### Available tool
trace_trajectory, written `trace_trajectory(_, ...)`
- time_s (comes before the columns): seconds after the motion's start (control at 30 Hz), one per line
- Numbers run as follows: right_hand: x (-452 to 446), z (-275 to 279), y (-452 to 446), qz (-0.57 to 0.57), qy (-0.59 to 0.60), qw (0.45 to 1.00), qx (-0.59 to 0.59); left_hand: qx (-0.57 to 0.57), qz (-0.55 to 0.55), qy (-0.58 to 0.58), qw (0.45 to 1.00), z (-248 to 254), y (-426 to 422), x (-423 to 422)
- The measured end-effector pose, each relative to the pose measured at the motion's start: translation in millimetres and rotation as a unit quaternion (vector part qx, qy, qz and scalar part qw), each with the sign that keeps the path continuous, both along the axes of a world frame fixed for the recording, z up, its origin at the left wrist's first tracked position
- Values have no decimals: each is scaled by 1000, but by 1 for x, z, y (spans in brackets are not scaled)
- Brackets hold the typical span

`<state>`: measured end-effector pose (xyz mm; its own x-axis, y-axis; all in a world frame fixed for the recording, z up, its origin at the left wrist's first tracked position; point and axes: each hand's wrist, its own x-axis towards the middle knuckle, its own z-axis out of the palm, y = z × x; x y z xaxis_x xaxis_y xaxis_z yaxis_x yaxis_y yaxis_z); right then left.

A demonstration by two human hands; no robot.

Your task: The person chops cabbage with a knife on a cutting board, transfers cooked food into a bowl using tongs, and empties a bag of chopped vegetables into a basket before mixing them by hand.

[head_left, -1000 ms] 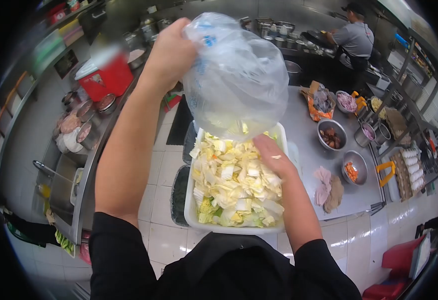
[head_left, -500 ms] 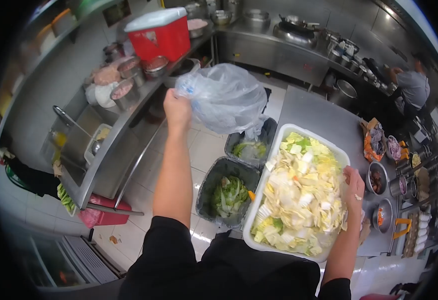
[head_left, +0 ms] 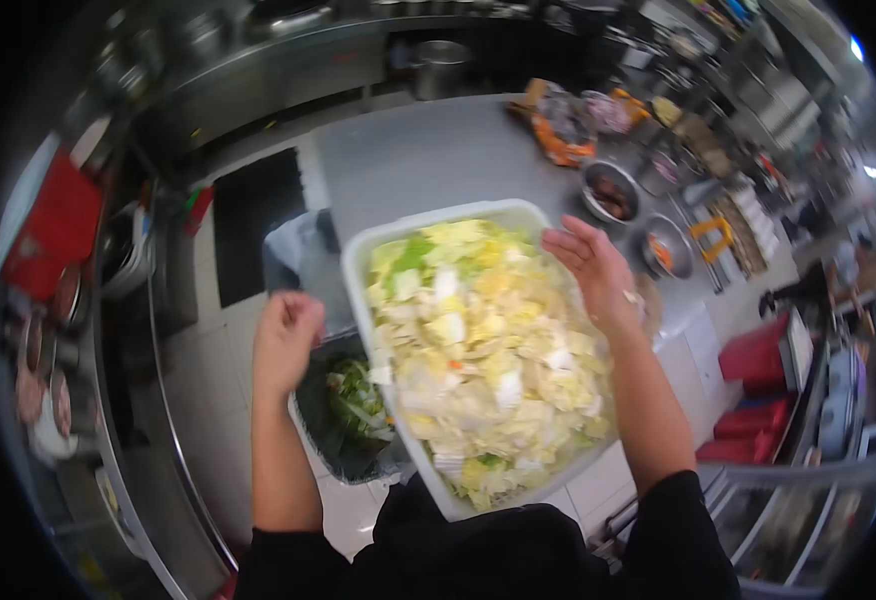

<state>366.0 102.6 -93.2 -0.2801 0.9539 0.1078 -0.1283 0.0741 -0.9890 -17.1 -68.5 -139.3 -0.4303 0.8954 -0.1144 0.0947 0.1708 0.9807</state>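
A white tub (head_left: 358,250) heaped with chopped cabbage (head_left: 488,350) lies in front of me, its far part over the steel table. Left of the tub my left hand (head_left: 290,335) hangs above the bins, fingers curled in, with nothing visible in them. My right hand (head_left: 590,265) is at the tub's upper right rim, its fingers stretched out; I cannot tell whether it touches the rim. Small pale scraps cling near that wrist. Below my left hand, a black-lined bin (head_left: 333,440) holds green leaf trimmings (head_left: 358,400). Pale clear plastic (head_left: 303,245) shows at the bin behind it.
On the steel table (head_left: 408,150) are an orange bag (head_left: 563,130), a metal bowl of dark pieces (head_left: 610,192), a bowl with orange bits (head_left: 666,248) and egg trays (head_left: 743,235). A red cooler (head_left: 53,220) and a counter are at left. Red containers (head_left: 758,400) stand at right.
The clear plastic bag has left my left hand, which has dropped lower. My right hand's fingers have straightened at the tub's rim. The view has turned to the right.
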Motion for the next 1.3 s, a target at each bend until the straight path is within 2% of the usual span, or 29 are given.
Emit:
trace_trajectory(0.03, -2, 3, 3, -50, 47, 997, -42, -22, -41, -17, 999, 17, -5, 21)
trace_trajectory(0.07, -6, 4, -2, -64, -163, 977, 119, -35, -60, -23, 997, 20, -7, 34)
trace_trajectory(0.1, -12, 3, -5, -71, -365, 889, 266, -48, -75, -28, 996, 24, -6, 43)
trace_trajectory(0.13, -11, 4, -9, -71, -546, 740, 386, -87, -76, -7, 993, 34, -4, 49)
trace_trajectory(0.2, -5, 7, -11, -48, -556, 711, 427, 28, 4, 159, 987, 37, -8, 63)
trace_trajectory(0.23, -14, 12, -12, -30, -553, 701, 450, 81, 52, 245, 965, 41, -16, 66)
trace_trajectory(0.27, -11, 26, -13, -22, -571, 727, 380, 151, 50, 234, 959, 50, -26, 75)
trace_trajectory(0.3, -7, 40, -17, -30, -539, 773, 332, 201, 1, 296, 934, 57, -40, 80)
trace_trajectory(0.33, 2, 52, -21, -38, -508, 814, 279, 242, -108, 335, 904, 66, -49, 90)
trace_trajectory(0.37, 14, 57, -26, -49, -479, 848, 221, 220, -203, 356, 885, 76, -57, 107)
trace_trajectory(0.4, 30, 56, -35, -57, -479, 856, 184, 183, -270, 404, 854, 87, -59, 124)
trace_trajectory(0.5, 71, 31, -78, -83, -454, 881, 105, 95, -261, 489, 827, 72, -38, 150)
trace_trajectory(0.57, 86, -18, -98, -95, -391, 911, 88, 67, -259, 445, 855, 74, -22, 148)
trace_trajectory(0.67, 60, -4, -134, -46, -479, 867, 129, 51, -254, 405, 877, 69, 5, 143)
trace_trajectory(0.77, 48, -3, -152, -50, -548, 813, 189, 48, -276, 359, 891, 65, 29, 139)
trace_trajectory(0.8, 49, -1, -158, -29, -534, 820, 204, 28, -275, 376, 885, 70, 30, 140)
trace_trajectory(0.87, 57, 2, -165, 5, -506, 830, 232, 37, -263, 476, 839, 75, 28, 138)
trace_trajectory(0.9, 71, 3, -159, -34, -427, 888, 166, 41, -257, 522, 812, 75, 26, 133)
trace_trajectory(0.97, 112, -6, -133, -108, -245, 963, 33, 115, -238, 472, 841, 72, 27, 113)
trace_trajectory(1.03, 146, -40, -115, -174, -386, 906, 15, 203, -189, 404, 872, 68, 41, 89)
trace_trajectory(1.1, 155, -69, -105, -182, -492, 850, 49, 89, -105, 400, 906, 78, 60, 85)
trace_trajectory(1.17, 146, -89, -100, -148, -563, 802, 135, 83, -101, 438, 890, 58, 90, 65)
trace_trajectory(1.27, 148, -95, -82, -82, -580, 811, 16, 56, -113, 473, 872, 44, 118, 47)
trace_trajectory(1.3, 147, -101, -79, -80, -576, 814, 9, 40, -116, 482, 867, 44, 122, 42)
